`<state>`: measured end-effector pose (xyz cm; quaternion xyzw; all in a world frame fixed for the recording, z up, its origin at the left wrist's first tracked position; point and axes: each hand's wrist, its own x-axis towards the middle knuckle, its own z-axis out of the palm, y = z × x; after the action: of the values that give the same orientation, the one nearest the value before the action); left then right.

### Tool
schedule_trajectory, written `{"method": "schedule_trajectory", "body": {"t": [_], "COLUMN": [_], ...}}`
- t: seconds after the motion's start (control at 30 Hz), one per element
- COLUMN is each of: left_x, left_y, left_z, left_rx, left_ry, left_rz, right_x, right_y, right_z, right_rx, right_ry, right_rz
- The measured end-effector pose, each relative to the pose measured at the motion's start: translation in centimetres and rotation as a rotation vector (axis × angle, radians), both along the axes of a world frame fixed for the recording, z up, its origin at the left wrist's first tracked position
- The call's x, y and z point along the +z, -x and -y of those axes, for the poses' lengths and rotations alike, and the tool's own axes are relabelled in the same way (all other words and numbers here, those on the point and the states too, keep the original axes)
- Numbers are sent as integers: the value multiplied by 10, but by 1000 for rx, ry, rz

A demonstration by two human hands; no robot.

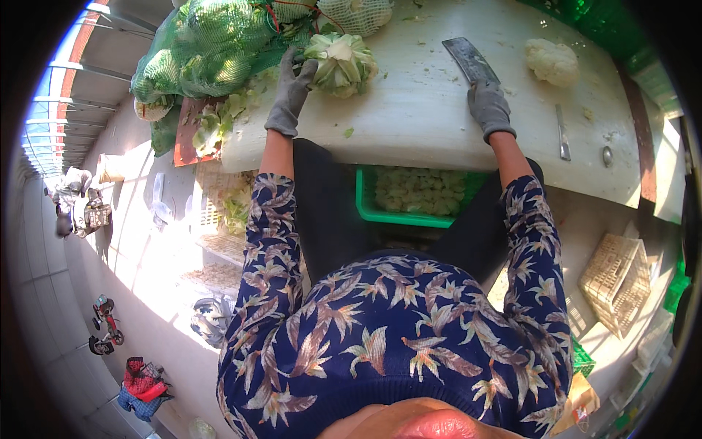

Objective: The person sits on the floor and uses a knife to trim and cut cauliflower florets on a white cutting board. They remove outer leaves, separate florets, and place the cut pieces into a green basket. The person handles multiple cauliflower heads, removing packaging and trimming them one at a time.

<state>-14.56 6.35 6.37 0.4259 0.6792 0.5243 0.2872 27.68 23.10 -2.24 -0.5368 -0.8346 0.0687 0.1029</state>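
Observation:
My left hand (293, 88), in a grey glove, touches the left side of a cauliflower (341, 63) with pale green leaves, its cut stem side turned up; whether the fingers grip it I cannot tell. In a matching glove, my right hand (490, 107) holds a cleaver (470, 59) by its handle, the blade pointing up and left over the white tabletop (406, 120). A trimmed white cauliflower head (552, 62) lies to the right of the cleaver. Nearer the right edge are a narrow knife (562, 133) and a small metal object (607, 156), perhaps a spoon.
Green mesh sacks (214, 49) of cauliflowers fill the table's left, with loose leaves (211, 131) beside them. Below the table edge, a green crate (406, 218) holds cut florets. An empty plastic crate (614, 282) stands on the floor at right, and a leaf-filled crate (211, 203) at left.

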Motion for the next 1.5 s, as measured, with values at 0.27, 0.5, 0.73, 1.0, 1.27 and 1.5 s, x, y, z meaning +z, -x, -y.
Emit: {"method": "schedule_trajectory", "body": {"t": [0.27, 0.5, 0.73, 1.0, 1.27, 1.5], "left_x": [-16, -10, 4, 13, 15, 21], "left_y": [-12, -78, -91, -86, -103, -108], "left_z": [-45, -75, -105, -147, -191, -209], "left_rx": [130, 176, 213, 190, 157, 2], "left_ry": [-59, 53, 30, 215, 419, 332], "left_rz": [381, -413, -360, -598, -808, -813], "right_x": [66, 87, 95, 104, 129, 166], "right_y": [18, 45, 41, 52, 59, 54], "right_z": [51, 129, 159, 136, 104, 91], "right_rx": [-196, -193, -20, 18, 0, -57], "right_ry": [317, 618, 281, 369, 481, 879], "right_rz": [-1030, -1112, -677, -457, -453, -466]}}
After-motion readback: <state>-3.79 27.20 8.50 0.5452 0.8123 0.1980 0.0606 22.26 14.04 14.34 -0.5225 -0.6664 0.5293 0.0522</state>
